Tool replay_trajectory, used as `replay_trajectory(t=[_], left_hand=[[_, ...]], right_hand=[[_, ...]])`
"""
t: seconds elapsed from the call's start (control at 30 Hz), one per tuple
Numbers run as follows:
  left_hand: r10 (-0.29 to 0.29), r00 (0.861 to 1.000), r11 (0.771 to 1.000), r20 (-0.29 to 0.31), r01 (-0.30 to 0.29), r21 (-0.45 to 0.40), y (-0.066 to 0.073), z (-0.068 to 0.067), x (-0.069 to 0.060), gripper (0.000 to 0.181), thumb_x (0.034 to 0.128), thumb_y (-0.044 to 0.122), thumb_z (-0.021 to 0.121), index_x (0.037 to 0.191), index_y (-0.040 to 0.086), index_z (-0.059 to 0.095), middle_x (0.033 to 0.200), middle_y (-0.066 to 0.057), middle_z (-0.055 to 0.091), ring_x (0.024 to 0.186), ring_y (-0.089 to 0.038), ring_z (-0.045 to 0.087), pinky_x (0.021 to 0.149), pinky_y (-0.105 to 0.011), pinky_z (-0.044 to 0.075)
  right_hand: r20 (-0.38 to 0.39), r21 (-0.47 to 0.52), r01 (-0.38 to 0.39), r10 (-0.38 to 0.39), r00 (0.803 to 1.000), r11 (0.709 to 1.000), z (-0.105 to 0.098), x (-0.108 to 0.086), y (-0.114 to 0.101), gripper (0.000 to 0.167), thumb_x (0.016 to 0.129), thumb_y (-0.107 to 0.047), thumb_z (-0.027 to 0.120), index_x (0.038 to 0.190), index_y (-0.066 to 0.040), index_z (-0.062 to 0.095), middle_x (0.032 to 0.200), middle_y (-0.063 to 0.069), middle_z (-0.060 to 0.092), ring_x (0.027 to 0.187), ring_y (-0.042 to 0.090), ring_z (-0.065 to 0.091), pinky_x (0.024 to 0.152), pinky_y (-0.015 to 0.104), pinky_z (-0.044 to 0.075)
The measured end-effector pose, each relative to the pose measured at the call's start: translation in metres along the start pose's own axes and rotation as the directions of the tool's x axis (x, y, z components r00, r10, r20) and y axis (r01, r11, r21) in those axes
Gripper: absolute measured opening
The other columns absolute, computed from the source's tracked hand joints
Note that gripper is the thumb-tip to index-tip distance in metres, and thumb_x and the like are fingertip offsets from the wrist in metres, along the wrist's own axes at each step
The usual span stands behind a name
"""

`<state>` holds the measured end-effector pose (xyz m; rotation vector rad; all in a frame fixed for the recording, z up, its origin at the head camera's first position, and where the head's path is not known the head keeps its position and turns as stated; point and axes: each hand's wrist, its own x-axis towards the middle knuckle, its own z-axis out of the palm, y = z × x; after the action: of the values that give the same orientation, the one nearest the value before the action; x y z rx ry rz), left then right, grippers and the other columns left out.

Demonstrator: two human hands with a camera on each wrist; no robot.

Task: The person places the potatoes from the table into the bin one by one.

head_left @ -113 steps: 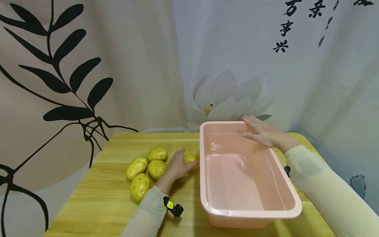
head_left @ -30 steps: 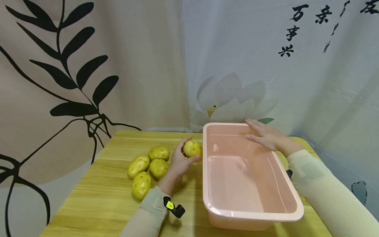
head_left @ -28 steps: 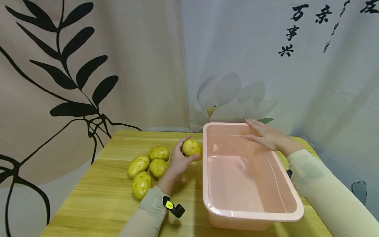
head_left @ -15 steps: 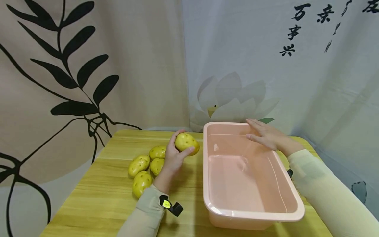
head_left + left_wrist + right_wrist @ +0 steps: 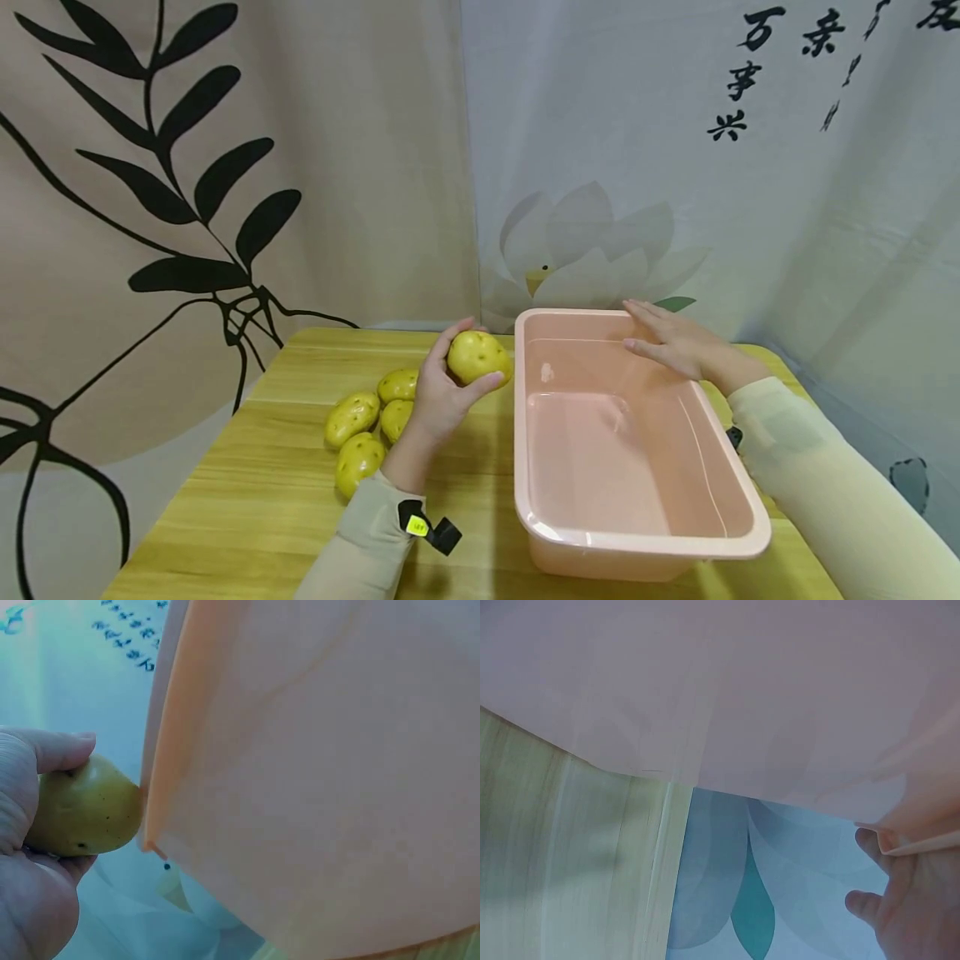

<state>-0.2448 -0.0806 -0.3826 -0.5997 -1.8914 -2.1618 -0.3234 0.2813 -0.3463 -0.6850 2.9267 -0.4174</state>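
My left hand (image 5: 442, 392) grips a yellow potato (image 5: 477, 357) dotted with dark pits, thumb on the near side and fingers behind it. It is held above the table, just left of the pink plastic basin (image 5: 645, 546). In the left wrist view the potato (image 5: 94, 810) appears beside the basin's rim. My right hand (image 5: 671, 337) holds the basin at its far right corner, thumb inside and fingers over the rim; in the right wrist view two fingertips (image 5: 865, 904) show outside it. More potatoes (image 5: 352, 419) lie grouped left of my left hand, one partly hidden by it.
The wooden table (image 5: 247, 508) carries the basin on its right half. A curtain (image 5: 360, 167) with printed leaves, a lotus and characters hangs right behind the table's far edge.
My left hand has taken hold of the potato beside the basin and lifted it off the table, first leftward, then slightly right. The right hand stays at the basin's corner.
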Motion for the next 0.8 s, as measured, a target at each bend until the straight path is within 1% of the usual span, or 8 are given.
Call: replay_trajectory(t=[0.1, 0.13, 0.27, 0.33, 0.47, 0.6, 0.7, 0.8], left_hand=[[0.004, 1.000, 1.000, 0.020, -0.004, 0.028, 0.018, 0.005, -0.004, 0.072, 0.0782, -0.007, 0.075, 0.140, 0.008, 0.040, 0.133, -0.008, 0.050, 0.111, -0.024, 0.054, 0.091, -0.034, 0.050], [0.009, 1.000, 1.000, 0.024, -0.010, 0.029, 0.020, 0.006, -0.004, 0.072, 0.0780, -0.007, 0.074, 0.140, 0.007, 0.040, 0.133, -0.009, 0.050, 0.111, -0.024, 0.054, 0.091, -0.034, 0.050], [0.026, 0.999, 0.999, 0.031, -0.028, 0.035, 0.028, 0.010, -0.003, 0.072, 0.0770, -0.010, 0.074, 0.139, 0.005, 0.041, 0.133, -0.010, 0.050, 0.110, -0.024, 0.055, 0.091, -0.033, 0.051], [0.031, 0.999, 0.998, 0.040, -0.033, 0.051, 0.031, 0.011, -0.002, 0.072, 0.0771, -0.010, 0.074, 0.139, 0.005, 0.041, 0.133, -0.010, 0.050, 0.111, -0.024, 0.054, 0.091, -0.034, 0.050], [0.036, 0.997, 0.996, 0.065, -0.042, 0.081, 0.038, 0.015, 0.001, 0.071, 0.0781, -0.008, 0.073, 0.140, 0.004, 0.040, 0.133, -0.010, 0.049, 0.113, -0.025, 0.054, 0.093, -0.035, 0.050], [0.036, 0.995, 0.995, 0.090, -0.044, 0.092, 0.045, 0.020, 0.004, 0.071, 0.0790, -0.007, 0.073, 0.140, 0.005, 0.039, 0.134, -0.009, 0.049, 0.114, -0.025, 0.053, 0.093, -0.035, 0.050], [0.050, 0.993, 0.993, 0.110, -0.061, 0.100, 0.049, 0.023, 0.006, 0.071, 0.0785, -0.009, 0.073, 0.140, 0.004, 0.040, 0.133, -0.010, 0.049, 0.113, -0.025, 0.053, 0.092, -0.034, 0.050], [0.079, 0.987, 0.989, 0.139, -0.095, 0.115, 0.053, 0.028, 0.009, 0.069, 0.0771, -0.011, 0.073, 0.138, 0.001, 0.041, 0.132, -0.013, 0.051, 0.113, -0.025, 0.054, 0.090, -0.032, 0.050]], right_hand=[[-0.008, 0.003, 0.003, -0.003, 1.000, 1.000, 0.001, -0.001, 0.000, 0.078, 0.098, -0.056, 0.041, 0.155, -0.013, 0.012, 0.159, 0.015, 0.011, 0.143, 0.042, 0.012, 0.109, 0.064, 0.015], [-0.011, 0.003, 0.004, -0.004, 1.000, 1.000, 0.001, 0.000, 0.001, 0.078, 0.098, -0.056, 0.041, 0.155, -0.013, 0.012, 0.159, 0.015, 0.011, 0.143, 0.042, 0.013, 0.109, 0.064, 0.015], [-0.020, 0.002, 0.011, -0.011, 1.000, 1.000, 0.002, 0.001, 0.003, 0.077, 0.098, -0.055, 0.042, 0.155, -0.012, 0.012, 0.159, 0.015, 0.012, 0.143, 0.041, 0.013, 0.109, 0.063, 0.015], [-0.022, 0.006, 0.010, -0.010, 1.000, 1.000, 0.002, 0.001, 0.004, 0.077, 0.098, -0.054, 0.042, 0.155, -0.012, 0.012, 0.159, 0.015, 0.012, 0.143, 0.041, 0.013, 0.110, 0.062, 0.015], [-0.032, 0.009, 0.004, -0.004, 0.999, 1.000, 0.002, 0.000, 0.005, 0.077, 0.098, -0.055, 0.041, 0.155, -0.013, 0.013, 0.159, 0.015, 0.013, 0.143, 0.040, 0.013, 0.110, 0.062, 0.015], [-0.042, 0.005, 0.007, -0.007, 0.999, 1.000, 0.002, 0.000, 0.005, 0.076, 0.098, -0.054, 0.043, 0.155, -0.013, 0.014, 0.159, 0.014, 0.013, 0.143, 0.040, 0.014, 0.110, 0.062, 0.016], [-0.045, 0.006, 0.007, -0.007, 0.999, 1.000, 0.003, 0.001, 0.004, 0.075, 0.098, -0.053, 0.043, 0.155, -0.013, 0.014, 0.159, 0.013, 0.013, 0.143, 0.038, 0.014, 0.110, 0.061, 0.016], [-0.037, -0.001, 0.008, -0.008, 0.999, 1.000, 0.004, 0.002, 0.002, 0.077, 0.097, -0.055, 0.043, 0.155, -0.013, 0.014, 0.159, 0.014, 0.013, 0.143, 0.039, 0.014, 0.110, 0.061, 0.016]])
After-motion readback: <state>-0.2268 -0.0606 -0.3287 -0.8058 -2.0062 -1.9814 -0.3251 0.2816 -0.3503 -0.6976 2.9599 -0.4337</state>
